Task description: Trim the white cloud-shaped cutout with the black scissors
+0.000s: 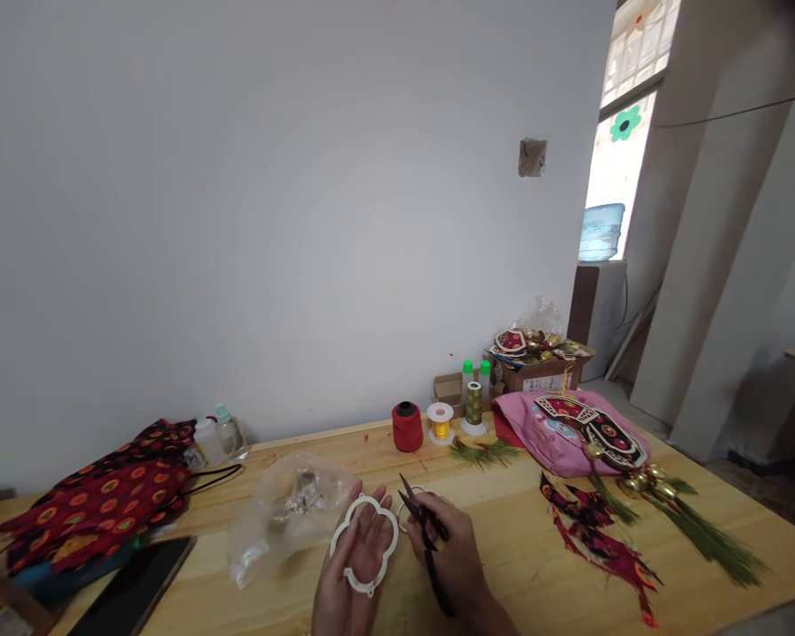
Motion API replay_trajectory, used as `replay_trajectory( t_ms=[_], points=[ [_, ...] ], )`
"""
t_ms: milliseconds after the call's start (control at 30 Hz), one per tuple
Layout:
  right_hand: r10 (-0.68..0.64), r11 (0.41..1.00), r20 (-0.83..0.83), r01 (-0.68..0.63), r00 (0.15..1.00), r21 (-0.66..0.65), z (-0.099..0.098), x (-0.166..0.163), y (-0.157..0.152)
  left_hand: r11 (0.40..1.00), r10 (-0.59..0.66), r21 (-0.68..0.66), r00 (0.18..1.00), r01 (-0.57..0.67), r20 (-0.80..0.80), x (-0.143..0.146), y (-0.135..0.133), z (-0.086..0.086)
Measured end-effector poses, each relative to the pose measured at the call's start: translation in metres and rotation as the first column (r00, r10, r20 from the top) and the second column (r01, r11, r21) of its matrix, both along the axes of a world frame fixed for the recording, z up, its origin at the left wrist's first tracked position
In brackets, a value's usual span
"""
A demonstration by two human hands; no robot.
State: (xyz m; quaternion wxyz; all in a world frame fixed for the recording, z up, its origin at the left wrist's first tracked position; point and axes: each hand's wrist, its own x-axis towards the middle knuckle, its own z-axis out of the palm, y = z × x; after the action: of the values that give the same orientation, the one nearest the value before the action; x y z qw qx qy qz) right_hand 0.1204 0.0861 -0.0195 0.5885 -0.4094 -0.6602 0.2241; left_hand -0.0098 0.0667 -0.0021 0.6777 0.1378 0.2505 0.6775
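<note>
My left hand (335,574) is palm up, its thumb pressed over a white scalloped frame (392,555) with an open centre. In my right hand (460,561) is a pair of dark-handled scissors (412,502), blades pointing up and left, tips slightly apart. The two hands are close together without touching. A thin pale hoop (403,512) shows behind the scissors, partly hidden by my right fingers; whether they touch it I cannot tell. Left of my left hand lies a clear plastic bag (258,521) with small metallic pieces inside.
Red thread (407,428), yellow thread (441,430) and a green-gold spool (473,406) stand along the wall. A pink bag (523,433), tassels (715,539) and fabric scraps (596,539) lie right. Patterned red cloth (106,503) and a phone (132,592) lie left.
</note>
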Motion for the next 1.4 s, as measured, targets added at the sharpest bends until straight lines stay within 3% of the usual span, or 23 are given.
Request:
replay_trajectory(
  t_ms=[100, 200, 367, 467, 600, 700, 800, 933, 967, 1033, 1100, 1167, 1267, 1400],
  points=[
    [0.157, 0.975, -0.138, -0.176, 0.978, -0.137, 0.004, -0.004, -0.002, 0.997, -0.071, -0.008, 0.997, 0.071, 0.011, 0.005, 0.002, -0.004],
    [0.205, 0.949, -0.307, -0.266, 0.929, -0.169, 0.004, -0.006, -0.001, 0.991, -0.136, -0.005, 0.991, 0.136, -0.004, 0.011, 0.002, -0.009],
    [0.093, 0.938, -0.532, -0.253, 0.841, -0.236, -0.001, -0.004, 0.007, 0.967, -0.243, 0.074, 0.970, 0.244, -0.022, 0.018, -0.005, -0.022],
    [-0.028, 0.944, -0.602, -0.178, 0.798, -0.279, -0.004, -0.001, 0.010, 0.961, -0.269, 0.037, 0.956, 0.274, -0.114, 0.022, -0.008, -0.027],
    [-0.051, 0.952, -0.582, -0.138, 0.812, -0.274, -0.005, 0.001, 0.010, 0.983, -0.181, -0.084, 0.944, 0.163, -0.277, 0.020, -0.006, -0.025],
    [0.005, 0.955, -0.518, -0.157, 0.855, -0.251, -0.005, 0.002, 0.009, 0.994, -0.105, -0.055, 0.887, 0.090, -0.450, 0.010, -0.001, -0.016],
    [0.082, 0.953, -0.427, -0.196, 0.901, -0.230, -0.007, 0.000, 0.009, 0.989, -0.114, 0.004, 0.770, 0.150, -0.627, -0.001, 0.006, -0.002],
    [0.173, 0.939, -0.372, -0.267, 0.912, -0.218, -0.008, -0.003, 0.008, 0.973, -0.174, -0.033, 0.638, 0.226, -0.750, -0.014, 0.014, 0.014],
    [0.174, 0.935, -0.390, -0.276, 0.904, -0.223, -0.007, -0.003, 0.007, 0.976, -0.167, -0.032, 0.640, 0.216, -0.750, -0.017, 0.016, 0.014],
    [0.138, 0.927, -0.465, -0.279, 0.874, -0.250, -0.002, -0.003, 0.007, 0.990, -0.109, -0.008, 0.733, 0.141, -0.672, -0.021, 0.016, 0.011],
    [0.064, 0.917, -0.571, -0.274, 0.818, -0.289, 0.004, -0.002, 0.006, 0.999, -0.025, 0.017, 0.874, 0.038, -0.485, -0.020, 0.012, 0.001],
    [0.001, 0.909, -0.655, -0.273, 0.756, -0.315, 0.008, -0.002, 0.006, 1.000, -0.006, 0.012, 0.965, 0.010, -0.261, -0.011, 0.007, -0.011],
    [-0.009, 0.901, -0.696, -0.296, 0.718, -0.317, 0.009, -0.005, 0.006, 0.995, -0.094, 0.016, 0.991, 0.096, -0.092, 0.013, 0.001, -0.025],
    [0.028, 0.921, -0.627, -0.263, 0.778, -0.286, -0.001, -0.012, 0.005, 0.999, 0.019, 0.047, 0.998, -0.016, -0.058, 0.038, 0.002, -0.018]
  ],
)
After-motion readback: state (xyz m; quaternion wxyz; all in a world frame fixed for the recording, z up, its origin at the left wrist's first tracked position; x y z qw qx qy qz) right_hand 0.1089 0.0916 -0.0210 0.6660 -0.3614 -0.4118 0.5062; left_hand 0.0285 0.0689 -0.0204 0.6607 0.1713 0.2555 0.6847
